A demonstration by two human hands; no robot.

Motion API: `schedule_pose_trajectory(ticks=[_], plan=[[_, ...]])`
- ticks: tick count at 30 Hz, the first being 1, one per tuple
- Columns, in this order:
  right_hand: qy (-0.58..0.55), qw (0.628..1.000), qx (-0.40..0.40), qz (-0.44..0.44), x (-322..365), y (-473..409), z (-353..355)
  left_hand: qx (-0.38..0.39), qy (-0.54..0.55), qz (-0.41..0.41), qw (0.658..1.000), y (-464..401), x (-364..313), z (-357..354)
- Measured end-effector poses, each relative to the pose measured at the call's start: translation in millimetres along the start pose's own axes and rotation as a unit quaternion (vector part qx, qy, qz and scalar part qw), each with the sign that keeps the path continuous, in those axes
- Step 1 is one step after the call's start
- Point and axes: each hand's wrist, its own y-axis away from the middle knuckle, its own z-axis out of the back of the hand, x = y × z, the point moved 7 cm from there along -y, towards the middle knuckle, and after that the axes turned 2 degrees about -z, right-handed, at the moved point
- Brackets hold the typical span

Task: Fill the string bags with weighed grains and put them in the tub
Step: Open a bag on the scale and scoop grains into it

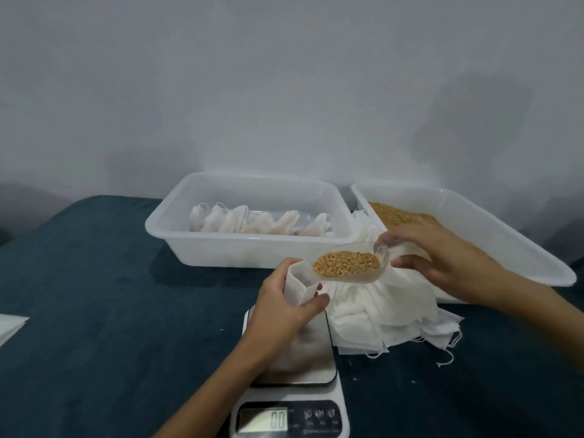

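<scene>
My left hand (284, 308) grips a white string bag (300, 284) with its mouth open, held above the kitchen scale (313, 361). My right hand (439, 257) holds a clear scoop (347, 267) heaped with golden grains, its tip at the bag's mouth. The scale display (278, 418) reads 0.0. A white tub (246, 248) at the back holds several filled bags (259, 222). A second white tub (505, 248) on the right holds loose grains (401, 216).
A pile of empty white string bags (395, 314) lies between the scale and the grain tub, strings trailing to the right. The table has a dark blue cloth (110, 295). A white sheet (9, 327) lies at the left edge. A plain wall stands behind.
</scene>
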Motion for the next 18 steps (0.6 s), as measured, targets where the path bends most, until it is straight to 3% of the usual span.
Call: schedule_pose_trajectory(ticks=[10, 18], plan=[[0.163, 0.984, -0.035, 0.059, 26, -8, 22, 0.007, -0.017, 0.005, 1.000, 2, -3, -3], [0.201, 0.976, -0.037, 0.073, 39, -14, 22, 0.009, -0.019, 0.021, 1.000, 3, -2, -5]])
